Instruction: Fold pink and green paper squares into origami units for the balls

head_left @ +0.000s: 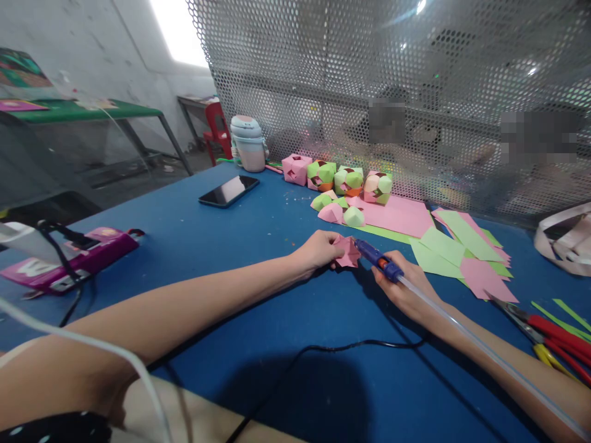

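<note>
Between the fingers of my left hand (319,251) is a small folded pink paper piece (348,252), held just above the blue table (258,295). My right hand (410,286) grips a blue glue gun (376,258) with a long clear glue stick (462,329) sticking out of its back. The gun's nozzle is at the right upper edge of the pink piece; whether it touches cannot be made out. Beyond my hands lie several folded pink and green paper pieces (330,213), with several paper boxes (322,175) in a row behind them.
Pink and green paper sheets (438,249) lie at the right, near red-handled scissors (554,335) and a tape roll (563,237). A phone (229,191), a light-blue bottle (249,144) and a purple box (69,261) are at the left. A black cord (341,348) crosses the front. A perforated metal screen (295,80) stands behind.
</note>
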The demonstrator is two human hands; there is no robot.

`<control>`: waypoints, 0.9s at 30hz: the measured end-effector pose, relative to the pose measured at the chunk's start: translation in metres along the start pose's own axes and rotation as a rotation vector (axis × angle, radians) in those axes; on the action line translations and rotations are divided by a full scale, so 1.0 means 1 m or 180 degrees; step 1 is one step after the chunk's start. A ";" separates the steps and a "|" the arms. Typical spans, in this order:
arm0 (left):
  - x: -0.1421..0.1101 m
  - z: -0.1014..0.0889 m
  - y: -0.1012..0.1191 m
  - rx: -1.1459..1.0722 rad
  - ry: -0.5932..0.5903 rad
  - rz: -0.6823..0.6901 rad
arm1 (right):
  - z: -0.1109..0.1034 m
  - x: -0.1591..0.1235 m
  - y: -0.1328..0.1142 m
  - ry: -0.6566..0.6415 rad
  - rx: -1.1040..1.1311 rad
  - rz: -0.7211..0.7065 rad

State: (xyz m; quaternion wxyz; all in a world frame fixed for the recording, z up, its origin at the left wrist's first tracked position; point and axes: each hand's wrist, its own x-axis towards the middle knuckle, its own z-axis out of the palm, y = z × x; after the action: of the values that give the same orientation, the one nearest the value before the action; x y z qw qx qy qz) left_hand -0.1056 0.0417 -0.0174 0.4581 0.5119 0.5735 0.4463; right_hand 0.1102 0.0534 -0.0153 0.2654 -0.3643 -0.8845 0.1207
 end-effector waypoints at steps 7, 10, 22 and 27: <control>0.000 0.000 -0.001 -0.0013 0.0047 -0.0025 | -0.002 -0.005 0.001 -0.0100 0.0093 0.0034; 0.001 -0.001 -0.003 -0.0016 0.0067 -0.0035 | -0.002 -0.004 0.000 -0.0174 0.0077 0.0055; 0.003 -0.001 -0.006 0.0005 0.0029 -0.0019 | -0.003 -0.004 -0.003 -0.0131 0.0086 0.0075; 0.002 0.000 -0.006 0.0006 0.0003 0.0083 | -0.001 -0.002 -0.004 -0.0027 -0.0003 -0.0031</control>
State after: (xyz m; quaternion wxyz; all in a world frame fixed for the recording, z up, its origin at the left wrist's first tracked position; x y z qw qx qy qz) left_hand -0.1069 0.0432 -0.0235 0.4515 0.5195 0.5674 0.4520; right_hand 0.1092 0.0490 -0.0137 0.2621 -0.3596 -0.8874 0.1205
